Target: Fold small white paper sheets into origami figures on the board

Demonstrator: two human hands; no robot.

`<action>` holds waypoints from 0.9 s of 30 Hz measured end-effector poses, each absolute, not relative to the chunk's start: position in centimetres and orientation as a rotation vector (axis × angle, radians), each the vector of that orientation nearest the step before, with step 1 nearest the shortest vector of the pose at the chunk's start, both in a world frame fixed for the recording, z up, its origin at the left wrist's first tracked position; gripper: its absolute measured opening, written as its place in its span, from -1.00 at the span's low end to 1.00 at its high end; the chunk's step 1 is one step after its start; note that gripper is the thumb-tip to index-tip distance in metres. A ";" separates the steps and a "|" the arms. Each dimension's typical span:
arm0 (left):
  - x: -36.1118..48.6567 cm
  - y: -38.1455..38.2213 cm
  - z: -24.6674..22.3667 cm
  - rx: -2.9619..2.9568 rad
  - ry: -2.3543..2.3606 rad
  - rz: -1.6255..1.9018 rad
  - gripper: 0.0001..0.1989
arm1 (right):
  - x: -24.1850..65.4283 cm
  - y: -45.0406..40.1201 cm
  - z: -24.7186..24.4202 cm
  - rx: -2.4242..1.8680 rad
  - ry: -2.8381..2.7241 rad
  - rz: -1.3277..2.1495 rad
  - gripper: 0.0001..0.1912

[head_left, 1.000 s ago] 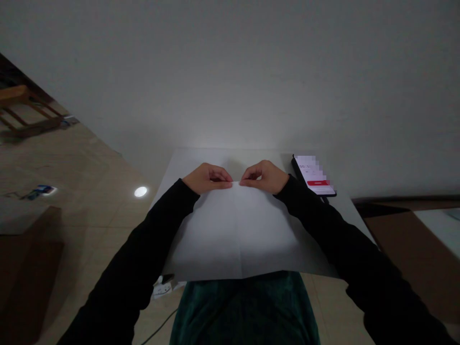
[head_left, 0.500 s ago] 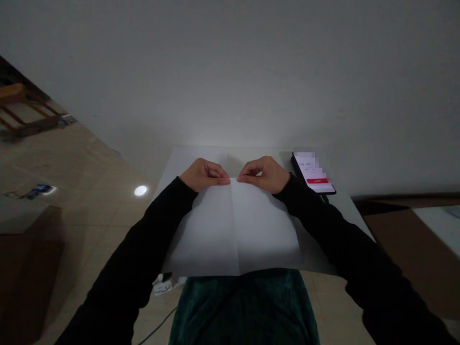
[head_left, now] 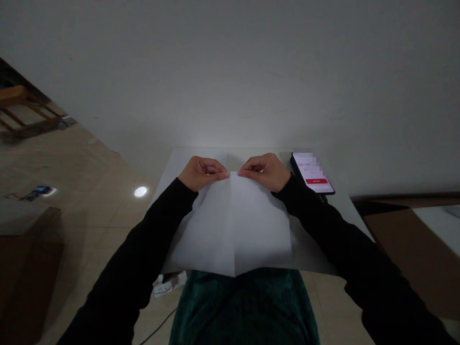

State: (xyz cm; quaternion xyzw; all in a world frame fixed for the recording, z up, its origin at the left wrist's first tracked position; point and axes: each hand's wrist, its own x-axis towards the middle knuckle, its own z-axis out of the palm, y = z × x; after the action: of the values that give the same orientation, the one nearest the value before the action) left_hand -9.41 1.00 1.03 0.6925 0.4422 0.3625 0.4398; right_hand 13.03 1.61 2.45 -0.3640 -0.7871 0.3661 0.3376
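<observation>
A white sheet of paper [head_left: 257, 230] with a crease down its middle lies over the near part of a small white table [head_left: 319, 244]. My left hand [head_left: 203, 173] pinches the sheet's far edge just left of the crease. Just right of the crease, my right hand [head_left: 265, 171] pinches the same edge. A small gap parts the two sets of fingertips. The near end of the sheet reaches the table's front edge, its crease raised slightly.
A phone [head_left: 314, 173] with a lit screen lies at the table's back right, beside my right wrist. Behind the table rises a pale wall [head_left: 230, 72]. A wooden stool [head_left: 21, 98] stands far left; a brown box [head_left: 28, 278] is at lower left.
Both hands have lifted the paper's far edge slightly. The right side of the sheet has drawn inward to the left, and the crease stands out more sharply.
</observation>
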 end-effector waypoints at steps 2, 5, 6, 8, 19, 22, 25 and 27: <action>-9.6 1.1 1.0 1.706 1.059 0.801 -0.69 | 13.1 1.6 2.7 -0.938 -2.057 0.954 -0.71; -10.0 1.1 1.0 1.672 1.007 0.613 -0.66 | 13.3 1.5 3.0 -0.917 -2.070 0.936 -0.72; -10.1 1.1 1.0 1.668 0.999 0.579 -0.67 | 13.4 1.6 3.0 -0.921 -2.074 0.933 -0.71; -10.2 1.1 1.1 1.687 0.997 0.561 -0.70 | 13.9 1.9 3.1 -0.935 -2.111 0.943 -0.71; -11.2 2.0 0.6 1.902 1.094 0.645 -0.72 | 16.3 4.1 2.3 -0.998 -2.293 0.967 -0.74; -11.5 2.2 0.4 1.933 1.113 0.644 -0.72 | 16.5 4.2 2.4 -1.011 -2.281 0.977 -0.76; -11.6 2.4 0.4 1.947 1.126 0.638 -0.71 | 16.6 4.2 2.5 -1.019 -2.289 0.955 -0.76; -11.6 2.5 0.3 1.945 1.124 0.637 -0.71 | 16.6 4.2 2.5 -1.032 -2.300 0.940 -0.76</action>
State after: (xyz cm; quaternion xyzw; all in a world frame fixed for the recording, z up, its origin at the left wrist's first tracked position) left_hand -11.63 2.45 0.27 0.7661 0.4429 0.2508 0.3924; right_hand 16.64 4.21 2.45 -0.3738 -0.8332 0.3405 0.2238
